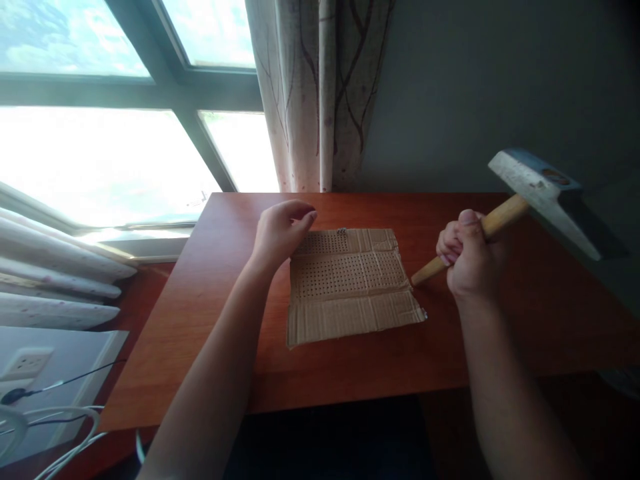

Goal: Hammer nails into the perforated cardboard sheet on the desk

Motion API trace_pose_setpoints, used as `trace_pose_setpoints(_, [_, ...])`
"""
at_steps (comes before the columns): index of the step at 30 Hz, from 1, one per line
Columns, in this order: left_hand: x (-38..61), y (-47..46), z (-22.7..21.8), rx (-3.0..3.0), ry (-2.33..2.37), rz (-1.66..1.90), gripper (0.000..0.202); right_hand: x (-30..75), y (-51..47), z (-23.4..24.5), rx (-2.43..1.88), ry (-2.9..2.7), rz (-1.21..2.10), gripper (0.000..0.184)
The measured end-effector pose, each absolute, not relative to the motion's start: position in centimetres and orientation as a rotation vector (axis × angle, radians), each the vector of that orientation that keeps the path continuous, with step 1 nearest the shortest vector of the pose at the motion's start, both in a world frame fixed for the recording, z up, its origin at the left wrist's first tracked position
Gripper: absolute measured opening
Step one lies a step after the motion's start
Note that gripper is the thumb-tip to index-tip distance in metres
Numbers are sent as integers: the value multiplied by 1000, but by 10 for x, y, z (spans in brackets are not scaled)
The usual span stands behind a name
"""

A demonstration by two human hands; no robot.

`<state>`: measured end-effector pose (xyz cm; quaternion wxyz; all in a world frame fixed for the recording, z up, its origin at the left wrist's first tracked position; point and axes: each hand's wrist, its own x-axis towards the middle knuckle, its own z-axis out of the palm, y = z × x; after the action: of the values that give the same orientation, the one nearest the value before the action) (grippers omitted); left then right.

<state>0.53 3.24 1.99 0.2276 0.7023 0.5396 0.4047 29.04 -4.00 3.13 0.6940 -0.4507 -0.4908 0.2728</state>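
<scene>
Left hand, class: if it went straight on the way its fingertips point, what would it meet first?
Probably the perforated cardboard, near its far edge, though the left hand may be high enough to pass over it; depth is unclear.

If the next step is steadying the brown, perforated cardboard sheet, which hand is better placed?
Left, likely: the left hand is by the far left corner of the cardboard sheet, with no tool visible. The right hand grips a grey-headed, wooden-handled hammer right of the sheet.
</scene>
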Motion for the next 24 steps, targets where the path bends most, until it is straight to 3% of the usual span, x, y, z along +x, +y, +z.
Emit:
trace_pose_setpoints(5, [-27, 27, 21, 1923, 1608, 1116, 29, 288, -40, 30, -1031, -1085, 552, 56])
trace_pose_setpoints(12, [-77, -4, 1, 2029, 1866, 511, 29, 292, -42, 30, -1000, -1044, 547, 55])
trace_pose_setpoints(24, [-87, -16, -11, 2176, 2087, 110, 29, 287, -43, 31, -924, -1036, 572, 53])
